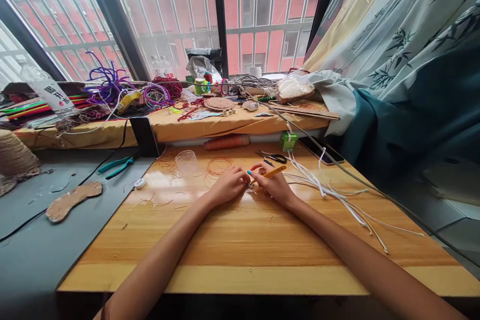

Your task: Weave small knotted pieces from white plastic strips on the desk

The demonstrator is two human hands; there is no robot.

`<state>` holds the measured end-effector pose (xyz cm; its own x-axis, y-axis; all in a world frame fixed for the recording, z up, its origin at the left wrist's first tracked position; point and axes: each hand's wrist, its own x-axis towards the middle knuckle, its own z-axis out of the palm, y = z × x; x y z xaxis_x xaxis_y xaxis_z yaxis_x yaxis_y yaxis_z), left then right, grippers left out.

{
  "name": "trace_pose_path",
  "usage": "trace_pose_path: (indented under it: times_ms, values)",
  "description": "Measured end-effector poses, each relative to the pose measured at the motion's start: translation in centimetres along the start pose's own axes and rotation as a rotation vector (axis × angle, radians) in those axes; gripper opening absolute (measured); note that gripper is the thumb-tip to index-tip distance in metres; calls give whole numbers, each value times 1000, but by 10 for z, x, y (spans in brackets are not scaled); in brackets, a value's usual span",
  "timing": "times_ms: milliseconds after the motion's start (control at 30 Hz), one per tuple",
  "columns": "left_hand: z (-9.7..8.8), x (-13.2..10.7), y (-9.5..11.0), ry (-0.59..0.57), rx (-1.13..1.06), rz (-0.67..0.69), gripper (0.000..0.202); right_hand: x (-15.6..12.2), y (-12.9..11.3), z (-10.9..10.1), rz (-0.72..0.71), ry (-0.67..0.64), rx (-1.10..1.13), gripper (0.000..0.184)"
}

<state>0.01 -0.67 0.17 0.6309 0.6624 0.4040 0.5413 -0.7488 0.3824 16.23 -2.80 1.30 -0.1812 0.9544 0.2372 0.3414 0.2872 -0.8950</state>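
My right hand [273,183] is closed round a yellow crochet hook [270,173] with a blue tip, held near the middle of the wooden table [240,245]. My left hand [227,185] is closed in a pinch right beside it, fingertips meeting the hook's tip. What the left fingers pinch is too small to make out. Thin coils of copper-coloured thread [219,165] lie just beyond both hands.
A clear plastic cup [186,161], black scissors [275,157], a green box [288,140] and white strips [330,187] lie on the table. Teal pliers [115,166] and a cardboard sole shape [73,201] sit on the grey mat at left. The cluttered sill [187,127] holds cords and spools.
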Motion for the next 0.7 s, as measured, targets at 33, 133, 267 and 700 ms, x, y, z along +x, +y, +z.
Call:
trace_pose_path:
  times_ms: [33, 133, 267, 700]
  values:
    - [0, 0, 0, -1, 2, 6, 12, 0, 0, 0, -7, -2, -8, 22]
    - [-1, 0, 1, 1, 49, 41, 13, 0, 1, 1, -29, -10, -37, 21]
    - [-3, -2, 5, -7, 154, 118, 18, 1, 2, 2, -33, 17, -66, 16]
    - [-6, 4, 4, 225, -307, -395, 27, -4, 7, 0, -330, 236, -358, 15]
